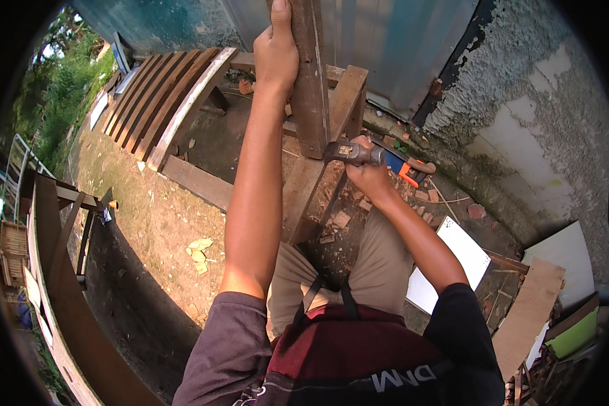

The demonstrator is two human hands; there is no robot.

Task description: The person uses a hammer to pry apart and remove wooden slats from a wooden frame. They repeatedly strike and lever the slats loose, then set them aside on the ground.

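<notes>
My left hand [275, 51] grips an upright dark wooden plank [311, 88] near its top, holding it against a low wooden frame [345, 91]. My right hand [370, 169] is closed round the black and orange handle of a hammer [375, 157]. The hammer's metal head [338, 151] sits just beside the plank's lower end, close to where the plank meets a slanted board [304, 189]. My legs in tan trousers are below, straddling the work.
A slatted wooden panel [162, 101] leans at the back left. A corrugated metal wall [386, 47] and a rough plastered wall [541, 115] stand behind. White boards [453, 260] and loose planks [528, 311] lie at right. A wooden bench [54, 250] stands at left on dirt ground.
</notes>
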